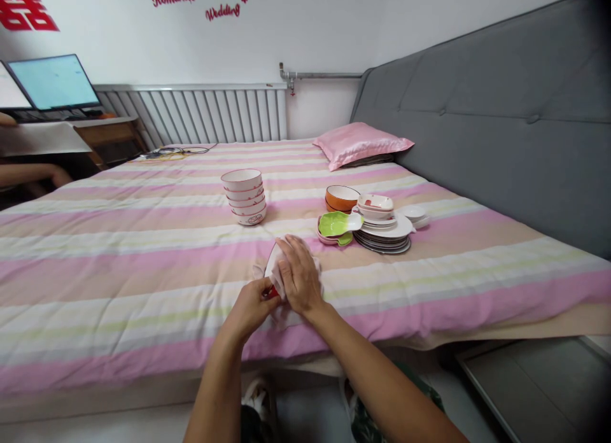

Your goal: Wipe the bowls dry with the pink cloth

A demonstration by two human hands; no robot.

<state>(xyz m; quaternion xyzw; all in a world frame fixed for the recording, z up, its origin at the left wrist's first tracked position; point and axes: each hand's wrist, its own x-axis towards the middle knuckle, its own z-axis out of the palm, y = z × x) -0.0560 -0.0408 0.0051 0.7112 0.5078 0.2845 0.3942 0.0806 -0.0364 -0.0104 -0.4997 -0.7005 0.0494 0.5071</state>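
Near the front edge of the bed, my left hand (252, 306) grips the lower left rim of a white dish (271, 260) with a dark edge and a red patch. My right hand (298, 274) lies over a pale pink cloth (277, 279), pressing it onto the dish with the fingers close together. Much of the dish is hidden under the cloth and the right hand. Beyond my hands, a stack of white bowls (245, 204) with red rims stands upright, apart from both hands.
To the right are stacked plates (382, 242), small rectangular dishes (376, 203), orange bowls (334, 198) and a green vegetable-shaped dish (334, 224). A pink pillow (360, 142) lies by the grey headboard (491, 112). Cables (179, 151) lie at the far edge; another person's arm (33, 174) shows at left.
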